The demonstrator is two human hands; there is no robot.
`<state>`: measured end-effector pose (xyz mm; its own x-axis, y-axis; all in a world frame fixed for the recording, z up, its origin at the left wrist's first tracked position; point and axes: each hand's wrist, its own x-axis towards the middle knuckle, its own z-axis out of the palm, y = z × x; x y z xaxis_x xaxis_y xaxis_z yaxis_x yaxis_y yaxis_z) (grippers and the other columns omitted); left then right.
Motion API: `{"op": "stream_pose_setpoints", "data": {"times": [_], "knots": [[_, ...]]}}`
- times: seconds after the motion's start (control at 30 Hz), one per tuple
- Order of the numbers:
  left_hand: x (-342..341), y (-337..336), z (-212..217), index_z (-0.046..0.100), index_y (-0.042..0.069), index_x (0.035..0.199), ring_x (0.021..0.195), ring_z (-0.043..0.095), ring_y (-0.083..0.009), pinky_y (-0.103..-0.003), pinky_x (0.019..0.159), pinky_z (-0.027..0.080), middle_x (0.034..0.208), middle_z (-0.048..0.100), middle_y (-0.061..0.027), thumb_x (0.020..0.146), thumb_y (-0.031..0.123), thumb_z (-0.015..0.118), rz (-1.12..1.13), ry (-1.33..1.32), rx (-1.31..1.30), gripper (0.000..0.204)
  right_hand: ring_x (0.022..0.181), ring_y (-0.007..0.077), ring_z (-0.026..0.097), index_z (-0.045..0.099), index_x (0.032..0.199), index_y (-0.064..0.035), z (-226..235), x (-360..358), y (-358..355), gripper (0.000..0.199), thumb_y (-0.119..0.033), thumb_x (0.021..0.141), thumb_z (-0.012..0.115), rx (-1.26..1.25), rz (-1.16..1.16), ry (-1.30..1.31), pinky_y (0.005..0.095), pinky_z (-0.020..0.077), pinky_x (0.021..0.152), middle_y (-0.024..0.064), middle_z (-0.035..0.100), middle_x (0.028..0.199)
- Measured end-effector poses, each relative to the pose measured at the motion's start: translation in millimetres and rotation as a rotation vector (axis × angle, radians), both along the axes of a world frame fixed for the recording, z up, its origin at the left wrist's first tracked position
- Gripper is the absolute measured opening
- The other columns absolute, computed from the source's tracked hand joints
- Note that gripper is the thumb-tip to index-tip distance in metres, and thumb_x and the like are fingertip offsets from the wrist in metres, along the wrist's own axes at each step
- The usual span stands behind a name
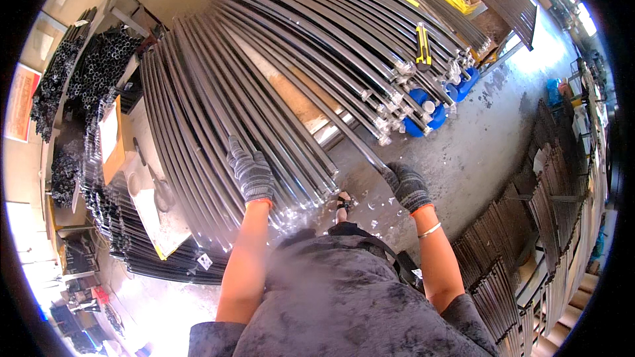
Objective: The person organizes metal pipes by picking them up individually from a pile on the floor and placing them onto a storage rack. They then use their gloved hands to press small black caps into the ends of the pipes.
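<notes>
In a grey knitted glove with an orange cuff, my left hand [251,173] lies on a row of dark metal tubes [198,112], fingers stretched out along them. My right hand [407,188], gloved alike, is closed around the near end of a single metal tube [331,116]. That tube slants away across the gap between two groups of tubes. Right of the gap lies the second group [317,33], its near ends wrapped in clear plastic. A yellow and black utility knife [423,46] rests on top of it. The near ends of the left row look blurred.
Blue clamp-like parts [423,114] sit under the right group's ends. Racks of stacked tubes [99,66] stand at the left, near scissors [159,185] on a pale surface. More tubes lean on racks [496,238] at the right. Plastic scraps lie on the grey floor [456,165].
</notes>
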<state>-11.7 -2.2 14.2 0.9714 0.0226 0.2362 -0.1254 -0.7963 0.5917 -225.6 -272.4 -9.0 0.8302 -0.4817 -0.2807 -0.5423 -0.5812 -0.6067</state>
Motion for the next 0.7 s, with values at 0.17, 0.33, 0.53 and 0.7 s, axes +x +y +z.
{"op": "stream_pose_setpoints", "data": {"times": [0.17,0.33,0.53,0.7], "knots": [[2,-7,-22,0.043,0.004,0.133,0.127,0.035,-0.0326,-0.031,0.105,0.031,0.141,0.031,-0.0183,0.076,-0.003,0.051,-0.087,-0.105,0.175,0.058,0.086,0.022,0.061,0.058,0.108,-0.0047,-131,29,-50,0.028,-0.023,0.086,0.061,0.491,-0.192,-0.386,0.0331,0.0481,0.076,0.0088,0.063,0.093],[-6,-19,-6,0.051,0.004,0.124,0.126,0.036,-0.0359,-0.04,0.105,0.031,0.136,0.037,-0.0199,0.074,0.008,0.066,-0.048,-0.113,0.16,0.052,0.074,0.0145,0.059,0.059,0.096,-0.0048,-151,78,-43,0.013,-0.015,0.087,0.06,0.197,-0.134,-0.527,0.028,0.0463,0.063,0.0054,0.062,0.081],[-31,-85,34,0.049,0.004,0.121,0.098,0.056,-0.0283,-0.036,0.086,0.047,0.107,0.056,-0.015,0.077,0.007,0.067,-0.254,0.217,-1.015,0.047,0.078,0.0131,0.055,0.057,0.105,0.0009,39,36,20,0.022,-0.014,0.089,0.06,0.427,0.06,-0.369,0.0272,0.047,0.069,0.0054,0.06,0.088],[-20,-155,38,0.052,0.009,0.078,0.042,0.037,-0.0111,-0.027,0.041,0.032,0.054,0.038,0.0027,0.09,0.024,0.055,-0.043,0.907,-1.481,0.019,0.076,0.02,0.056,0.053,0.117,-0.0031,50,20,52,0.032,-0.011,0.087,0.059,0.945,0.033,-0.407,0.0312,0.0473,0.07,0.0112,0.06,0.094]]}}
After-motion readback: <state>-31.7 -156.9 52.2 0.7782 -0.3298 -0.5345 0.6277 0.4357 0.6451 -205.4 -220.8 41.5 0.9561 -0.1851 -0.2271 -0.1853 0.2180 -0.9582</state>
